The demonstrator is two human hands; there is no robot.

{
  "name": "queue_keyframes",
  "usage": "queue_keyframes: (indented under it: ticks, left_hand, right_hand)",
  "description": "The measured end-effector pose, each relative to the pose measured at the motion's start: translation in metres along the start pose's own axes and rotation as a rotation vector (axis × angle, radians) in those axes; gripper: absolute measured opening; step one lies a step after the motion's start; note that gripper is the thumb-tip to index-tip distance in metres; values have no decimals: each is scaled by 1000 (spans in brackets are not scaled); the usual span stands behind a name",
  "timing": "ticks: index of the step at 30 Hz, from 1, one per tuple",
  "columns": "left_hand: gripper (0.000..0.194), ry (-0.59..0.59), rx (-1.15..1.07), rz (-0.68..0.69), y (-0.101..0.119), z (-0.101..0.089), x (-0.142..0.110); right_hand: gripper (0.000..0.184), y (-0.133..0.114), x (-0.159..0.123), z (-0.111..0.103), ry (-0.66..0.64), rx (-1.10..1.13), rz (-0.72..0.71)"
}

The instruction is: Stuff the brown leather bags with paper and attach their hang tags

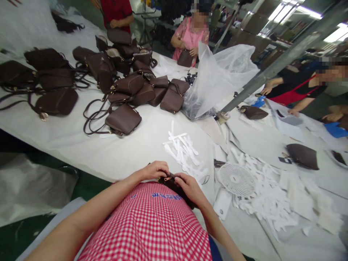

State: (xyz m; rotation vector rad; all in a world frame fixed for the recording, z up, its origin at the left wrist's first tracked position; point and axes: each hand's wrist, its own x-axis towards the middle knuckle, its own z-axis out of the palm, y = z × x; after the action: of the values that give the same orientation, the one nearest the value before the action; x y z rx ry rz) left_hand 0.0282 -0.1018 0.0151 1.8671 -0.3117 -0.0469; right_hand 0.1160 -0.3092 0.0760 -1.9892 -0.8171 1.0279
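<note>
Close against the checked apron, a dark brown handbag (176, 186) is held between my two hands, its zipper pull (167, 178) showing at the top edge. My left hand (155, 169) has its fingers bent over the left end of the bag's zipped edge. On the other side, my right hand (187, 184) pinches that edge with thumb and fingers. Most of the bag's lower part is hidden by the apron and my right hand. Just beyond my hands lies a scatter of white paper strips (182, 146).
Many brown handbags (123, 119) with straps crowd the table's far left. A clear plastic bag (217, 79) stands near a slanted metal pole (272, 72). To the right are a white fan (237, 178) and more white strips (272, 203). Several people work across the tables.
</note>
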Motion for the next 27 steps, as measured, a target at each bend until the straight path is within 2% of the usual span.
queue_keyframes:
  ticks: [5,8,11,14,17,22,27]
  left_hand:
    - [11,125,227,-27,4,13,6]
    - [11,127,460,-57,12,20,12]
    - [9,85,592,-126,20,23,20]
    - [7,118,525,-246,22,22,25]
    - [4,154,432,-323,19,20,25]
    - [9,166,384,-322,16,19,21]
    - [7,196,390,-279,17,23,20]
  right_hand:
    - [23,0,2,-3,0,22,29]
    - [15,2,2,-1,10,-112,2]
    - [9,2,2,6,87,-355,-31]
    - [21,-4,7,16,189,-629,24]
    - [33,-13,17,25,215,-835,111]
    - [24,-20,25,31,197,-962,81]
    - [12,-29,18,21,138,-940,40]
